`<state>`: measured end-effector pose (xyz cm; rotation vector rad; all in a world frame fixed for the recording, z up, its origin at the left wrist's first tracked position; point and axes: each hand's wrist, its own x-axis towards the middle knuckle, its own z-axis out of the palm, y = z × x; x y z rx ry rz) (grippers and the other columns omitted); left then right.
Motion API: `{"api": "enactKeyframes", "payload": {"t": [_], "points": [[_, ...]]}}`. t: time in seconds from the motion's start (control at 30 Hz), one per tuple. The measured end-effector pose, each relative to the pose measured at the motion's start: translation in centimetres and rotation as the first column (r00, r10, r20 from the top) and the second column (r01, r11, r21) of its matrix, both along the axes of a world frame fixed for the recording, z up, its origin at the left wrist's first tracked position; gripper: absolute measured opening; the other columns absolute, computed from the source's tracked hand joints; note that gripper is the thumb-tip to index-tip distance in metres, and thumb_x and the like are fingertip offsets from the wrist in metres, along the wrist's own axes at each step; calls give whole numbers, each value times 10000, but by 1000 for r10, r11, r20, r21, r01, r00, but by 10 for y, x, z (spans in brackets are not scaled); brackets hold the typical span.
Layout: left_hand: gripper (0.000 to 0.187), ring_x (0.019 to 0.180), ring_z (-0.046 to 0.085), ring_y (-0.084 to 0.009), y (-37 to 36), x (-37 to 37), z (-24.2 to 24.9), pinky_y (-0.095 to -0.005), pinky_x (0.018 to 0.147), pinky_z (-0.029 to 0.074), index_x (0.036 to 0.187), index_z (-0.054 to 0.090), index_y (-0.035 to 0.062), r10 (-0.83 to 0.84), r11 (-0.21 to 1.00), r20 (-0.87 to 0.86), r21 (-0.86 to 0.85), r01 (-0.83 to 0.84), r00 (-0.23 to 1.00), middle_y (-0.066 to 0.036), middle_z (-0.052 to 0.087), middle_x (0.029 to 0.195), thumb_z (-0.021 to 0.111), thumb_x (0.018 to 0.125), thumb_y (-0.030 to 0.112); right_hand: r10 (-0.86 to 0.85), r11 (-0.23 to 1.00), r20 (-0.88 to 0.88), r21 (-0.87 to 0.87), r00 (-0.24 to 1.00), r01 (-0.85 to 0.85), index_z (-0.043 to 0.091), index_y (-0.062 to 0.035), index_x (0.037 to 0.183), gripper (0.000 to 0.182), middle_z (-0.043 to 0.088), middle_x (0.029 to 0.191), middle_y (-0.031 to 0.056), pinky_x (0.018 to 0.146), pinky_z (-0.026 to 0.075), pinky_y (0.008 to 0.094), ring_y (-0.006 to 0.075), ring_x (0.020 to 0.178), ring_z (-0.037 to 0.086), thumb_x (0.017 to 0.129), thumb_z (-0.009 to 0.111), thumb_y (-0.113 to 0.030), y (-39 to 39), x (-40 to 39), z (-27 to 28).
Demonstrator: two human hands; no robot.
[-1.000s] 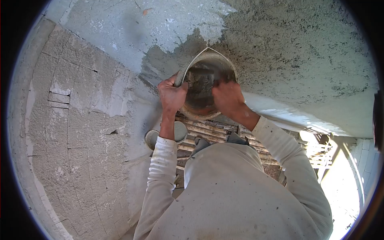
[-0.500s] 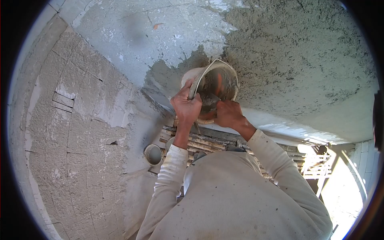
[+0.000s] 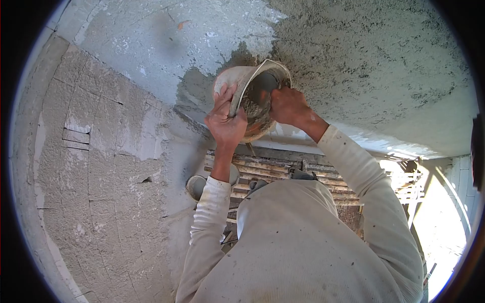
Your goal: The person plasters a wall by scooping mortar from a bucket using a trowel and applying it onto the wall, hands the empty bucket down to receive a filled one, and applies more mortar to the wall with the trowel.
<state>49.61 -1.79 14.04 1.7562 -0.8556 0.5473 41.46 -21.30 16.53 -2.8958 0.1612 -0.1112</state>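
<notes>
A worker's left hand grips the rim of a tilted, likely heavy mortar bucket; the right hand scoops wet, slippery mortar.

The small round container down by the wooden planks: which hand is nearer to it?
Left. The left hand grips the bucket's rim, above the small round container. The right hand, at the bucket's mouth, is farther up and across.

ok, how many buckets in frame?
2. One bucket, tilted against the wall, held by the left hand with the right hand at its mouth; a smaller bucket below on the scaffold. Others may be hidden behind the body.
</notes>
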Motion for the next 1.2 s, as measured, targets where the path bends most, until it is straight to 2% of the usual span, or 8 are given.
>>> {"api": "enactKeyframes", "payload": {"t": [0.17,0.47,0.67,0.77,0.9,1.0,1.1,1.2], "points": [[406,1412,674,-380,11,-13,18,-556,1248,462,1130,838,-62,-174,984,-18,-44,173,985,-175,791,1375,667,767,-120,37,789,-406,573,913,223,725,48,994,277,683,730,144,590,591,445,268,596,715,1066,622,-199,-24,-3,-7],[206,1444,641,-336,29,-28,-13,-485,1244,444,926,769,-135,-232,951,-283,-265,157,931,-261,746,1411,647,762,-114,241,413,-413,863,879,292,686,15,943,389,591,663,54,463,477,368,154,484,579,1117,621,-326,-9,-34,-40],[203,857,646,-103,11,-54,-64,-277,882,526,992,788,-97,133,885,-537,-314,-343,833,-29,788,959,697,811,-85,256,228,-488,869,834,439,685,11,968,396,609,716,60,538,506,368,157,502,586,1095,617,-358,15,-21,-57],[80,754,575,-83,24,-53,-111,-277,779,487,864,747,-40,110,719,-768,-377,-584,631,40,710,836,695,814,-75,227,485,-469,815,853,319,722,26,1013,395,692,776,120,664,577,441,262,617,696,1080,638,-354,16,-9,-61],[123,717,553,-93,93,-71,-162,-295,728,447,727,640,37,273,569,-849,-236,-788,452,40,683,794,713,790,-40,298,902,-347,408,889,-142,747,58,1153,441,764,937,293,893,582,571,507,928,749,1043,698,-366,11,8,-30],[61,699,577,-99,162,-103,-198,-306,706,480,732,683,13,433,422,-843,-123,-898,319,20,705,801,710,767,-29,394,891,-285,354,874,-286,724,71,1187,462,744,909,302,851,576,563,472,894,752,1029,732,-363,12,8,-20],[116,724,619,-124,242,-169,-219,-344,714,508,834,782,-30,561,279,-815,20,-960,146,-15,747,842,695,761,-6,628,754,-431,541,647,-372,711,70,1199,421,735,826,271,764,564,539,432,797,748,1022,762,-307,17,18,32],[194,758,643,-163,304,-234,-241,-374,732,520,887,801,-57,665,112,-735,270,-956,-130,-45,764,851,723,765,72,856,408,-184,815,484,-412,711,55,1150,302,673,638,136,587,530,422,286,555,670,1030,769,-216,9,19,42]]}}
